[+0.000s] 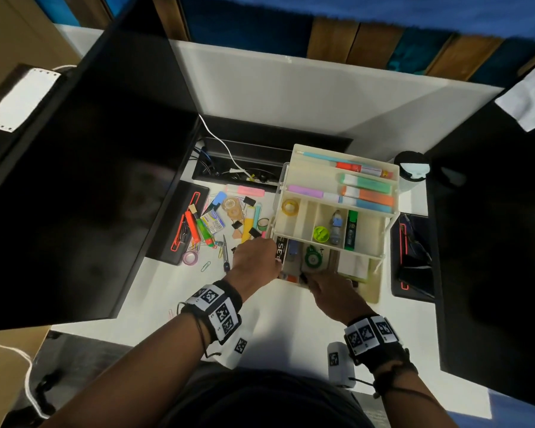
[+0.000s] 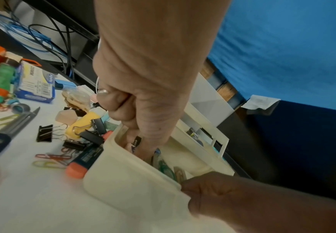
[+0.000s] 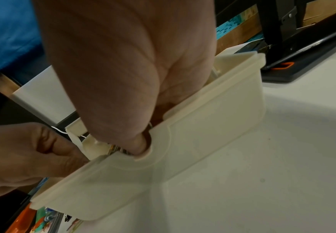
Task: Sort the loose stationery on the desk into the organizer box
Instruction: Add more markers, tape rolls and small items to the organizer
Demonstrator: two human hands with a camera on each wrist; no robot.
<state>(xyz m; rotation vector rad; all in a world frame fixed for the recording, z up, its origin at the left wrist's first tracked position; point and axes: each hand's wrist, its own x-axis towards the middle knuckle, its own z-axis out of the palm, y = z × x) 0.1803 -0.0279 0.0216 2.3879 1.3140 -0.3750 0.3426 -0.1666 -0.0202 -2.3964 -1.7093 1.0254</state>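
**Left wrist view: hand inside organizer box**

The left hand [image 2: 143, 100] reaches down into the cream organizer box [image 2: 131, 181], fingers curled; what they hold cannot be told. The right hand [image 2: 252, 203] touches the box's near wall. Binder clips [image 2: 44, 133], paper clips [image 2: 52, 157] and scissors [image 2: 9, 132] lie on the white surface [image 2: 43, 205].

Bright desk, dark edges — wide-angle warp

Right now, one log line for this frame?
left hand: fingers inside organizer box bottom tier | right hand: at box front rim | binder clips: loose on desk
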